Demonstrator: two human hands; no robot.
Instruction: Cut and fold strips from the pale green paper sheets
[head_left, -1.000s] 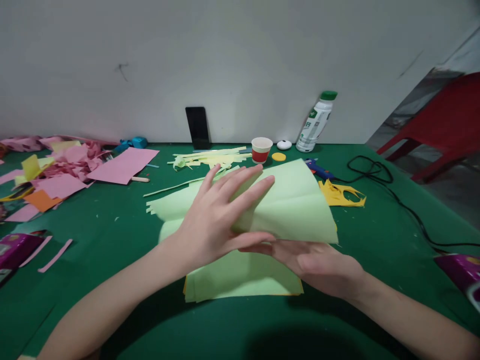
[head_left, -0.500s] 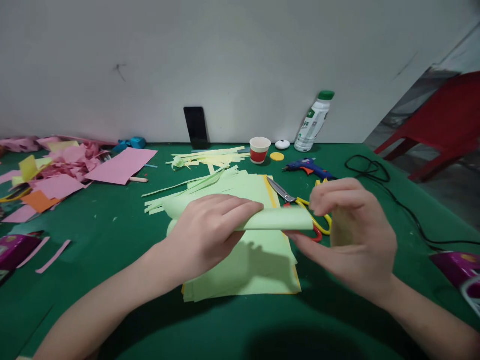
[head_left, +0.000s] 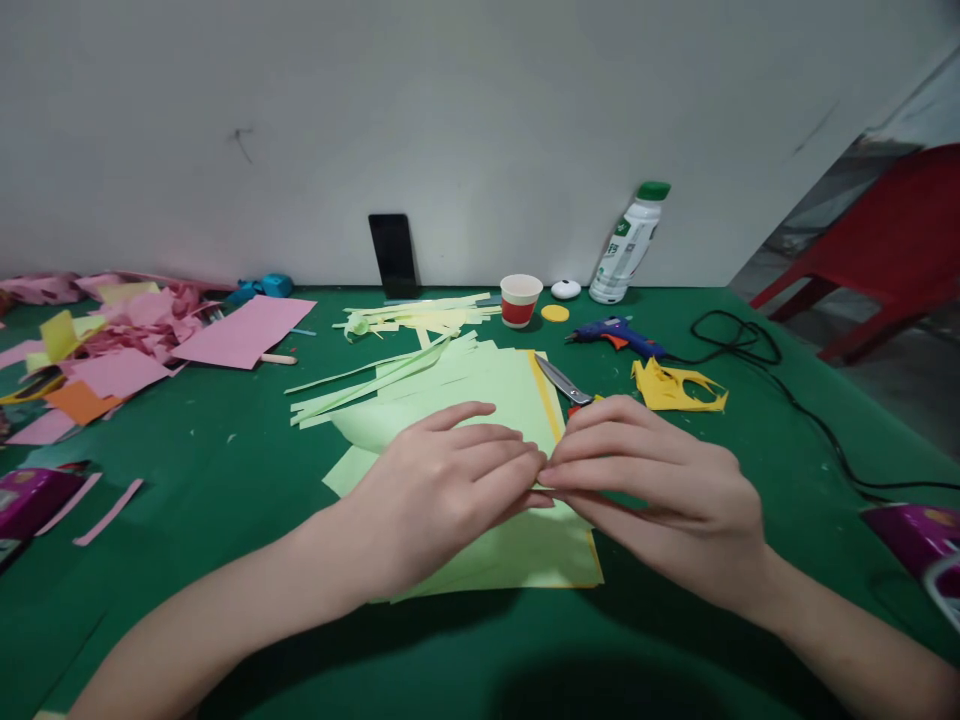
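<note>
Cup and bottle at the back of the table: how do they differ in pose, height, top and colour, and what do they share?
The cup stands upright, while the bottle leans against the wall. The bottle is taller than the cup. The cup is open at the top; the bottle wears a green cap. The cup has a red band, the bottle green markings. Both are partly white and rest on the green table.

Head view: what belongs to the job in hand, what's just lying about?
Likely the job:
green sheet, in left hand and right hand
paper stack beneath
scissors alongside, possibly

Apparently lying about:
phone
paper cup
bottle
glue gun
pink sheet
</note>
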